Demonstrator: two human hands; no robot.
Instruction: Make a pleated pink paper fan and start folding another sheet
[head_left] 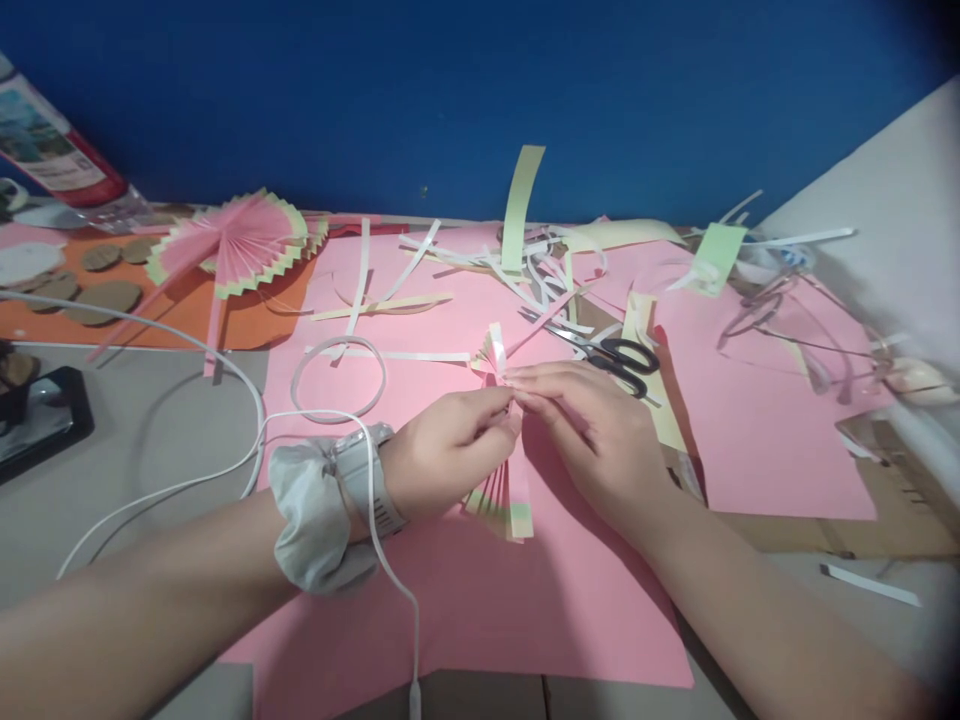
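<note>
Both hands meet over the pink sheet (450,620), pinching the middle of a pleated paper fan (496,500). My left hand (459,440), with a grey watch and a scrunchie at the wrist, closes on it from the left. From the right, my right hand (600,430) presses thumb and fingertips together at the same spot. The fan's pleats are pink with pale green and yellow ends; one end spreads toward me and a smaller part shows beyond the fingers. Its pinched middle is hidden by the fingers. Black-handled scissors (626,360) lie just past my right hand.
A white cable (259,440) loops across the left side and over my left wrist. Finished-looking pink and green fans (240,245) lie at the back left near a tilted bottle (64,150). Paper strips (536,270) are heaped behind; eyeglasses (802,320) rest at the right.
</note>
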